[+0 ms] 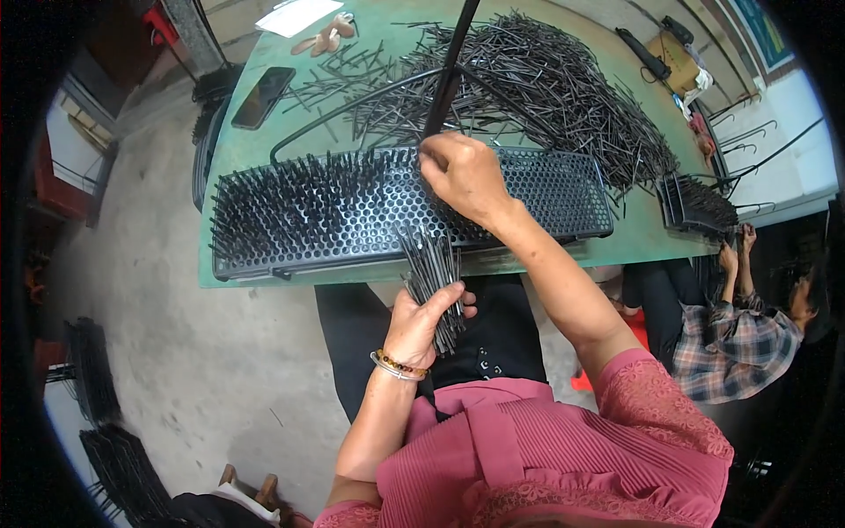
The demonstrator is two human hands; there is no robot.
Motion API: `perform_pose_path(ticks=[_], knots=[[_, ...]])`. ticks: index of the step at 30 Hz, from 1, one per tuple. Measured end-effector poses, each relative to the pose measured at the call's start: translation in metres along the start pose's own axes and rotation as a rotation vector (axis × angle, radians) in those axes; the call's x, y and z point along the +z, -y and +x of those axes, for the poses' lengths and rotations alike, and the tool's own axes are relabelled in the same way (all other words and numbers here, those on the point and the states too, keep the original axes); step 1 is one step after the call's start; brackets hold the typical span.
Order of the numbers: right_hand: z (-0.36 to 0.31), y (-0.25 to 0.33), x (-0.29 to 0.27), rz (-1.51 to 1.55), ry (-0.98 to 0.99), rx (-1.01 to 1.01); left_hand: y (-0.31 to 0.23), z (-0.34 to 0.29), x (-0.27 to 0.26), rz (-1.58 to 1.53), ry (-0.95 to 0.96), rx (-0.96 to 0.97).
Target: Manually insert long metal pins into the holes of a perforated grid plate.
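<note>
- L hand [421, 324], low centre of frame, fingers closed round a bundle of thin black rods [431, 277]; bundle fans up-left to the near edge of the table [264, 141].
- R hand [464, 176], centre, fingertips pinched together on top of the tray [546, 189]; looks like one rod betw. them, too small to be sure.
- Tray: long black perforated slab lying across the table's near edge, left to right. Left half + middle bristle w/ upright rods [290, 198]; right half shows bare holes.
- Tray's near rim runs just inside the table edge; bundle overlaps that rim.
- Behind tray, upper centre to upper right: big loose heap of rods [546, 79], spilling toward the far-right table edge. Curved black wire hoop [352, 101] and a dark bar [449, 62] cross it.
- Phone [261, 97] upper left on green top, well apart from hands; bare table around it.
- Open room: grey floor [176, 352] left of the lap, from table edge down to lower left; black racks [97, 387] stand along the far-left rim.
- Right edge: 2nd person in plaid shirt [731, 348], hands at a smaller rod-filled tray [695, 204] on the table's right corner.
</note>
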State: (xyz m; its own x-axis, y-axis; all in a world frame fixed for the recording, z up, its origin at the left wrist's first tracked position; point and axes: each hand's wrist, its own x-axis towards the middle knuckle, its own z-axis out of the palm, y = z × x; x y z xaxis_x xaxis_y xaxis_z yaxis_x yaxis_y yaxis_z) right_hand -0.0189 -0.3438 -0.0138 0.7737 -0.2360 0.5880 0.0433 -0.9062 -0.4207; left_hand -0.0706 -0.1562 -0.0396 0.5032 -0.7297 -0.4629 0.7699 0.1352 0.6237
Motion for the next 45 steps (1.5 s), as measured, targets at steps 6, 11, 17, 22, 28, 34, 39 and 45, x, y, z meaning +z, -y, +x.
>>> perform_pose_path(ticks=[6,11,17,22,28,34,39,45], knots=[[0.010,0.007,-0.002,0.175,-0.119,0.059,0.000,0.000,0.002,-0.041,-0.007,0.021],[0.013,0.005,-0.010,0.214,-0.127,0.153,-0.002,0.001,0.005,-0.020,-0.007,0.030],[-0.002,-0.003,-0.005,0.178,-0.119,0.196,0.003,0.003,0.001,0.008,-0.025,0.012],[-0.003,-0.005,-0.006,0.134,-0.035,0.154,0.002,0.004,0.003,-0.038,-0.013,-0.007],[-0.026,0.011,-0.048,0.583,0.339,0.481,-0.009,-0.005,0.015,-0.069,-0.069,0.068],[-0.051,0.011,-0.056,0.967,0.577,0.672,-0.018,-0.001,0.023,0.054,-0.039,0.137],[-0.045,0.014,-0.061,0.902,0.586,0.668,-0.011,-0.002,0.020,0.065,0.027,0.100],[-0.041,0.006,-0.061,0.959,0.566,0.765,-0.014,-0.001,0.010,0.061,-0.005,0.065]])
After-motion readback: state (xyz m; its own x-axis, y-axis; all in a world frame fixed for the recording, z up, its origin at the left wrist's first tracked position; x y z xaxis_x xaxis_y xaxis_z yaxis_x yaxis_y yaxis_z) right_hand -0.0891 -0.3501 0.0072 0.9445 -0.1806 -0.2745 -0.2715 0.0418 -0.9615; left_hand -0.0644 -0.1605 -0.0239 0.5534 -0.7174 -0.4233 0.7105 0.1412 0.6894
